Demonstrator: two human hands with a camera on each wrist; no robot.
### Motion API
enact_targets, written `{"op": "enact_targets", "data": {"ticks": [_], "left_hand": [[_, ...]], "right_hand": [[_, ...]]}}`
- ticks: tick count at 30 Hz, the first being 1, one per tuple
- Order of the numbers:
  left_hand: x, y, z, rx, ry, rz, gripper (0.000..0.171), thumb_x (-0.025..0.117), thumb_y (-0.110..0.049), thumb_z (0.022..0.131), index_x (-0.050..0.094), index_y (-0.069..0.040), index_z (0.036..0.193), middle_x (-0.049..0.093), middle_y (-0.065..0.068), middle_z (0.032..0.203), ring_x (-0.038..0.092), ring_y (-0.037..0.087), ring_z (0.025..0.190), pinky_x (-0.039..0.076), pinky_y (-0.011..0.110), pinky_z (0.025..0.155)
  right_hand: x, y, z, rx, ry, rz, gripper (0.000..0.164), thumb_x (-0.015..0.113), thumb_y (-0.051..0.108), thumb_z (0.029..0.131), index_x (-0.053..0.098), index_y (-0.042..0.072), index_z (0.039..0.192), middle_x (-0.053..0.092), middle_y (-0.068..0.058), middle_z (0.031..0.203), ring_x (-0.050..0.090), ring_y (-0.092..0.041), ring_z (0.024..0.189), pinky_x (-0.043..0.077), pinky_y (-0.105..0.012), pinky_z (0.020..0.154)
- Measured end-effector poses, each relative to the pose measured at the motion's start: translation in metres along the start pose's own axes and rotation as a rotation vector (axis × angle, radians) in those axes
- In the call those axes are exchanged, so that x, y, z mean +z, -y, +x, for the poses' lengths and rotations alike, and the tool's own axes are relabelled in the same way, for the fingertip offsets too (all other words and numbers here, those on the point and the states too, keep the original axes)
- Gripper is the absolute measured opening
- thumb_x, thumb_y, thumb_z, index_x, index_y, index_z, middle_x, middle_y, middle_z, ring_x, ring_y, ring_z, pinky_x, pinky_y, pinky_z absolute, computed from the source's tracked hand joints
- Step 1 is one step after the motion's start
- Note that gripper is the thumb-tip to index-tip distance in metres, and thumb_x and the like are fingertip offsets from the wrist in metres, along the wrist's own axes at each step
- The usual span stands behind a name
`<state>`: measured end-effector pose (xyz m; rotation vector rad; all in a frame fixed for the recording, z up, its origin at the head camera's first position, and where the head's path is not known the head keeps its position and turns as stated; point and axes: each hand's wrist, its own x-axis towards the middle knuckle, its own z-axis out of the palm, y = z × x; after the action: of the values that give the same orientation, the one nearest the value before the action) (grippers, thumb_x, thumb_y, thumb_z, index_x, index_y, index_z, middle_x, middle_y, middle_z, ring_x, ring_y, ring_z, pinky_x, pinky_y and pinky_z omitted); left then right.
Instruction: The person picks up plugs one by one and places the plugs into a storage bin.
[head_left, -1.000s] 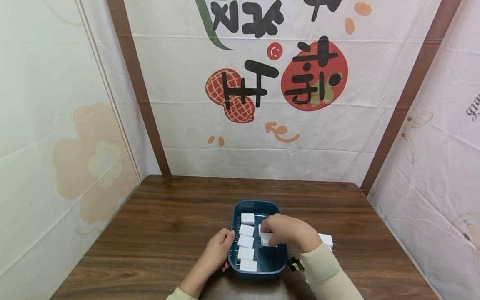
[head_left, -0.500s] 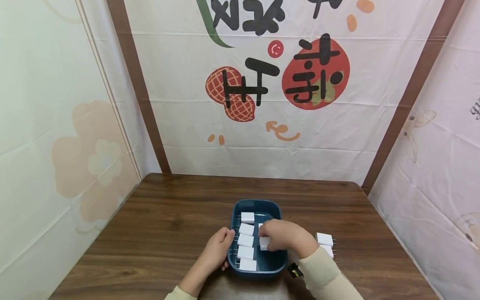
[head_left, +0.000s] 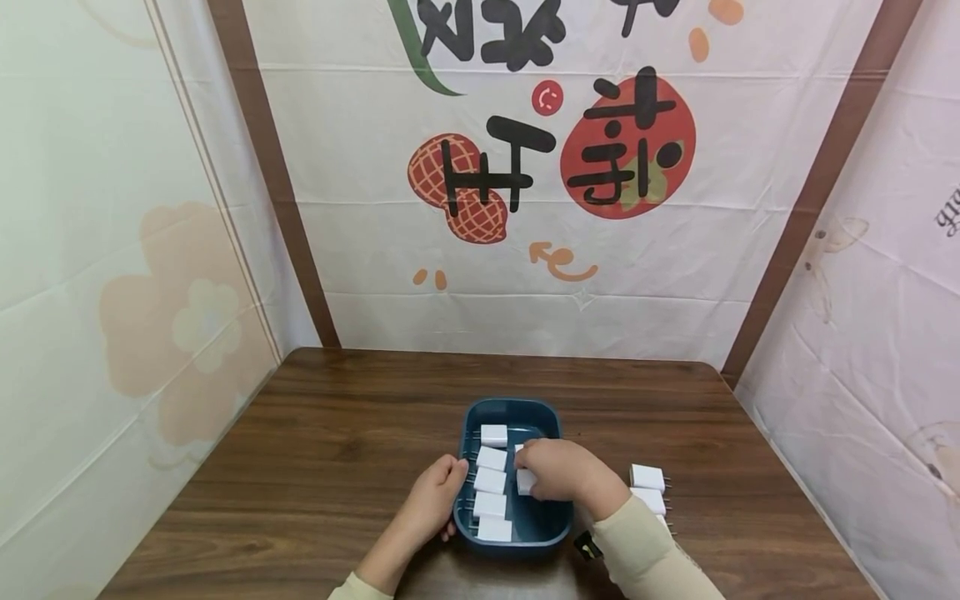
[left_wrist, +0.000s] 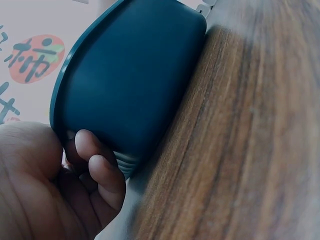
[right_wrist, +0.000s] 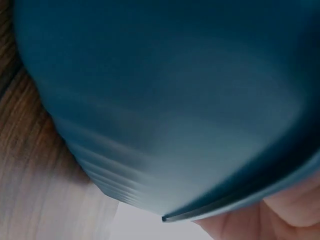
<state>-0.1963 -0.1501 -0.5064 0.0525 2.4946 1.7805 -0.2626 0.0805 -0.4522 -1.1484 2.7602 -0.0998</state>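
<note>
A blue plastic bin (head_left: 517, 548) stands on the table, its left side gripped by my left hand (head_left: 435, 496), thumb at the rim. In the left wrist view the curled fingers of the left hand (left_wrist: 95, 175) lie against the outer wall. Several white charger plugs (head_left: 491, 481) form a column along the bin's left side, prongs facing left. My right hand (head_left: 570, 473) reaches over the right rim and pinches a white charger plug (head_left: 524, 482) inside. Just behind it, another plug (head_left: 519, 450) is partly covered by that hand. The right wrist view shows mostly bin wall (right_wrist: 150, 100).
Right of the bin, more white charger plugs (head_left: 647, 477) lie in a row on the brown wooden table (head_left: 360, 417), partly behind the right sleeve. A small black and yellow item (head_left: 587, 546) sits by that sleeve. Printed cloth walls (head_left: 375, 325) enclose the table's back and sides.
The right hand has shifted slightly down and toward the bin's left with the charger plug, bringing it near the plug behind. The left hand keeps its grip on the bin.
</note>
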Motion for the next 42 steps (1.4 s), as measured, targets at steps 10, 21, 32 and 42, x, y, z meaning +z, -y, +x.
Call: {"op": "enact_targets", "data": {"ticks": [10,21,32,42], "left_hand": [[-0.001,0.001,0.0,0.004,-0.003,0.0,0.04,0.044,-0.038,0.111,0.054,-0.001,0.099,0.053,0.006,0.055,0.051,0.013,0.035,0.048,0.033,0.033],[-0.002,0.003,0.001,0.002,0.002,0.002,0.039,0.043,-0.036,0.111,0.054,-0.001,0.1,0.054,0.004,0.053,0.052,0.013,0.035,0.048,0.034,0.033],[0.0,0.001,0.001,0.008,0.004,0.008,0.037,0.043,-0.034,0.111,0.054,-0.001,0.097,0.052,0.005,0.054,0.051,0.013,0.035,0.048,0.033,0.033],[-0.002,0.001,-0.001,0.008,-0.003,0.011,0.038,0.044,-0.036,0.111,0.055,-0.002,0.098,0.053,0.005,0.054,0.051,0.014,0.035,0.048,0.032,0.033]], "right_hand": [[0.006,0.001,0.005,0.007,-0.019,-0.064,0.031,0.083,0.016,0.085,0.075,0.014,0.115,0.071,-0.001,0.111,0.056,-0.008,0.08,0.06,-0.03,0.078],[0.008,-0.001,0.008,0.006,-0.043,-0.081,0.032,0.082,0.016,0.087,0.075,0.014,0.119,0.072,-0.002,0.116,0.062,-0.01,0.087,0.062,-0.033,0.085],[0.007,-0.004,0.01,0.013,-0.076,-0.093,0.03,0.079,0.013,0.089,0.075,0.01,0.119,0.073,-0.005,0.116,0.064,-0.012,0.088,0.062,-0.035,0.087],[0.007,-0.003,0.013,0.023,-0.092,-0.067,0.028,0.076,0.011,0.091,0.075,0.011,0.119,0.073,-0.005,0.117,0.063,-0.012,0.087,0.062,-0.036,0.087]]}}
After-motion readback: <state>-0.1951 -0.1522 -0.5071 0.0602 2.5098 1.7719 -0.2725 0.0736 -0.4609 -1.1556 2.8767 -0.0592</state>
